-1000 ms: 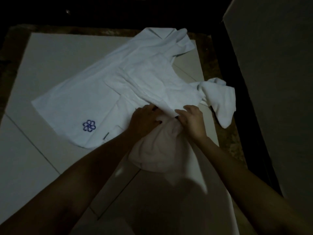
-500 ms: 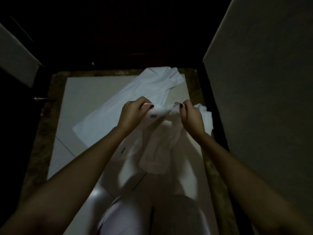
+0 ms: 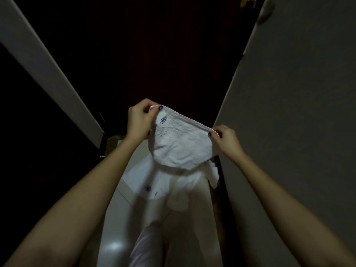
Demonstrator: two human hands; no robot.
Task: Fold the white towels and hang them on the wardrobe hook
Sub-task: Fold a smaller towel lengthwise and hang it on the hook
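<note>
1. A broad, plain grey wall (image 3: 298, 112) fills the right side.
2. On the left, a pale panel (image 3: 38, 60) slants down from the top corner, with darkness on both sides of it.
3. Straight ahead is a deep unlit opening (image 3: 154, 54), nearly black.
4. The floor (image 3: 123, 224) has large, pale, glossy tiles, with a brownish stone border (image 3: 111, 141) at its far end and a soft glare (image 3: 113, 245) on one tile.
5. A brass-coloured fitting (image 3: 248, 0) shows at the top edge.
6. The light is dim throughout.
</note>
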